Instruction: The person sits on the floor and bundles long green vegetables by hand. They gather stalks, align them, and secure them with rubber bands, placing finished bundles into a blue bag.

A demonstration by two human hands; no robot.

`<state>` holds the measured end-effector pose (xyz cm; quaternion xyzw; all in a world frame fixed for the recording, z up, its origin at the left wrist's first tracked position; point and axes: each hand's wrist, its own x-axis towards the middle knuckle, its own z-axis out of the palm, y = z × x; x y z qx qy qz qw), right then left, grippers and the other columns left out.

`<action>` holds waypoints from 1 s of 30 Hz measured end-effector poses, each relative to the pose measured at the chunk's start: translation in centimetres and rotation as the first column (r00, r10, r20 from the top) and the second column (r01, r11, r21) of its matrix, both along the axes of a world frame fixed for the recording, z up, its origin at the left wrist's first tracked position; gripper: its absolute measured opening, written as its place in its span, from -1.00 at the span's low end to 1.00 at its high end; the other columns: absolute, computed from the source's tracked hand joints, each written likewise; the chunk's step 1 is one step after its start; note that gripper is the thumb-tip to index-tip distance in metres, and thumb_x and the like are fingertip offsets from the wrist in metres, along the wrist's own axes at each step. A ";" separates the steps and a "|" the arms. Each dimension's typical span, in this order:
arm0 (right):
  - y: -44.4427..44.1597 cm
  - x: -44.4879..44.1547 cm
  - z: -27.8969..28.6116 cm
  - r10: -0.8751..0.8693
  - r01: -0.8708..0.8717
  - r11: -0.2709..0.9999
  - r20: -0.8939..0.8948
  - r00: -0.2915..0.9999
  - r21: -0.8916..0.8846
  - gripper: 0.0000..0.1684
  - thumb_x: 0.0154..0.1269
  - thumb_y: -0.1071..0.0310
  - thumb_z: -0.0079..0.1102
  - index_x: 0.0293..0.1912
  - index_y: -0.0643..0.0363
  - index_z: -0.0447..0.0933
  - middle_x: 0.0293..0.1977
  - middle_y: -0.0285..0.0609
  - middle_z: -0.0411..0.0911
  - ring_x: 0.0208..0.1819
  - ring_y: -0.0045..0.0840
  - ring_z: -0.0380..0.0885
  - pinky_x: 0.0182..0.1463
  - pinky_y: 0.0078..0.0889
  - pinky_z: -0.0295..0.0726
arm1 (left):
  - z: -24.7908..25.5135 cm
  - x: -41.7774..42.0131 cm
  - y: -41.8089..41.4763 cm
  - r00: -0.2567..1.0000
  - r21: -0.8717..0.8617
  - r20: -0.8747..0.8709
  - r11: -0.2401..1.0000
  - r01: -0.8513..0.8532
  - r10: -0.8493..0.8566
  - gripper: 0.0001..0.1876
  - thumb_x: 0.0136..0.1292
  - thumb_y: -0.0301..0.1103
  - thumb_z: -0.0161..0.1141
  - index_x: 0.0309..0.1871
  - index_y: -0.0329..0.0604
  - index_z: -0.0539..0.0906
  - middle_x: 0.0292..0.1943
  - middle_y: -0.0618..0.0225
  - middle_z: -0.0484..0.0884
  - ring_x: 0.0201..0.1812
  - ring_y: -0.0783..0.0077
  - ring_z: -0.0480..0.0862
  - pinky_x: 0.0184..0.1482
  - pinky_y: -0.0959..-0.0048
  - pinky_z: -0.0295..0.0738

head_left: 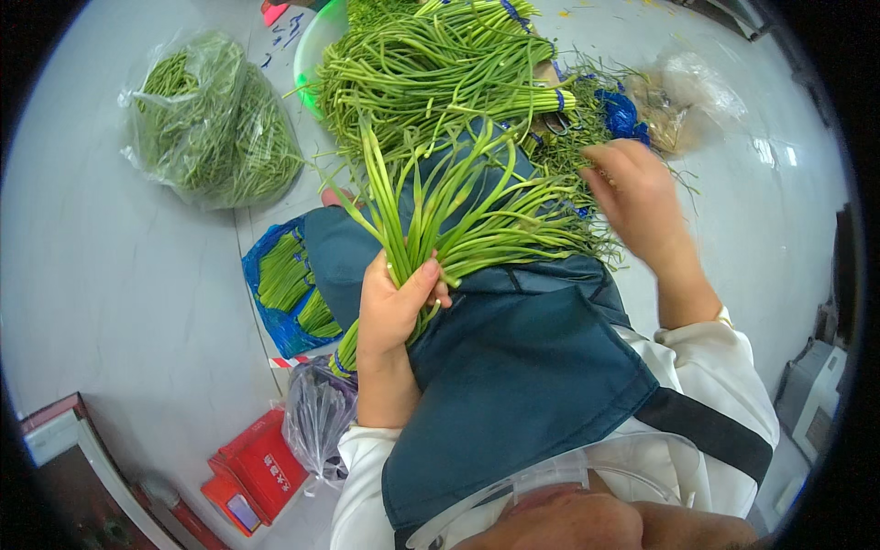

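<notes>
My left hand [392, 302] is closed around a bundle of garlic scapes [419, 206], whose tips fan out upward and whose lower ends hang below my fist. More loose scapes [522, 223] lie across my dark apron [509, 344], tips to the right. At the right, my right hand [632, 196] is raised with curled fingers, slightly blurred. It is beside a heap of thin green trimmings [584, 120], and whether it pinches anything is unclear. In front of my knees, a large pile of scapes [426, 75] overflows a green-white basin [311, 55], with some bunches bound in blue ties [562, 100].
A clear plastic bag of green stalks [213, 130] stands on the floor at the left. Tied bunches fill a blue bag [282, 333] by my leg. Nearby are a plastic bag [316, 419] and a red box [265, 460]. Scissors [555, 124] lie near the trimmings.
</notes>
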<state>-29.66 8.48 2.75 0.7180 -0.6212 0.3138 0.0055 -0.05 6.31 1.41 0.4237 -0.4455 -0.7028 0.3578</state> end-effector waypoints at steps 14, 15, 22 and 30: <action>-4.3 7.1 -0.2 0.519 -0.528 0.802 -0.113 0.847 -0.279 -0.80 -0.06 0.32 0.07 -0.34 0.11 0.46 -0.43 -0.24 0.31 -0.37 -0.37 0.38 -0.36 -0.35 0.43 | 1.8 0.4 1.1 0.998 -0.018 0.060 1.000 0.020 -0.019 -0.77 0.25 -0.42 0.27 -0.13 -0.36 0.54 -0.38 0.35 0.57 -0.47 0.59 0.55 -0.43 0.62 0.50; -4.3 7.0 -0.3 0.536 -0.552 0.798 -0.134 0.833 -0.242 -0.77 -0.07 0.35 0.15 -0.31 0.14 0.47 -0.42 -0.23 0.34 -0.37 -0.38 0.40 -0.37 -0.37 0.43 | 1.7 0.3 1.0 0.997 -0.026 0.068 0.999 0.020 -0.018 -0.77 0.25 -0.41 0.27 -0.13 -0.36 0.54 -0.40 0.36 0.57 -0.48 0.60 0.54 -0.45 0.63 0.49; -3.2 7.7 -3.3 0.551 -0.551 0.834 0.009 0.834 0.029 -0.74 0.02 0.42 0.29 -0.28 0.20 0.43 -0.37 -0.14 0.42 -0.35 -0.25 0.46 -0.30 -0.27 0.50 | 1.7 -0.1 1.1 0.985 -0.063 0.166 0.997 -0.035 0.045 -0.76 0.26 -0.38 0.28 -0.11 -0.35 0.57 -0.48 0.41 0.58 -0.60 0.68 0.47 -0.54 0.69 0.37; -2.8 9.0 -2.5 0.596 -0.613 0.789 0.203 0.777 0.031 -0.79 0.09 0.40 0.28 -0.32 0.21 0.43 -0.45 -0.12 0.41 -0.40 -0.18 0.46 -0.35 -0.22 0.46 | 2.3 -1.3 1.0 0.888 -0.342 0.322 0.915 -0.215 0.329 -0.79 0.27 -0.43 0.26 -0.11 -0.36 0.57 -0.46 0.37 0.62 -0.52 0.63 0.54 -0.44 0.64 0.48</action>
